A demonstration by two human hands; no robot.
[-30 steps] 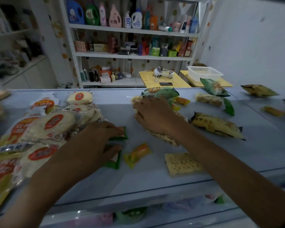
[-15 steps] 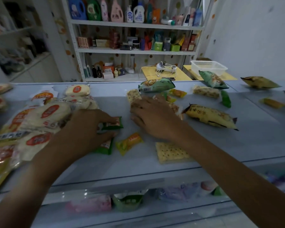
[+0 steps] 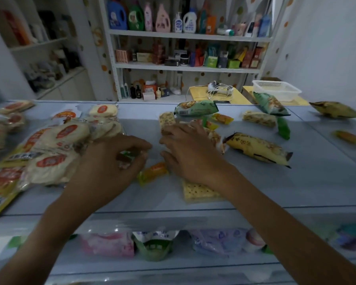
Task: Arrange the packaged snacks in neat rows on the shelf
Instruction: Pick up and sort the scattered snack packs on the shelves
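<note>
Left hand (image 3: 109, 161) pinches green packets (image 3: 125, 158); right hand (image 3: 190, 153) (fingers flat) presses cracker packs (image 3: 214, 138).

Detergent bottles (image 3: 162, 18) on white rack (image 3: 189, 36), white basket (image 3: 275, 89), earphones (image 3: 218, 89) on yellow table (image 3: 199, 95)

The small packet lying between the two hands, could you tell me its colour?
Orange and yellow; the small packet shows in the head view.
</note>
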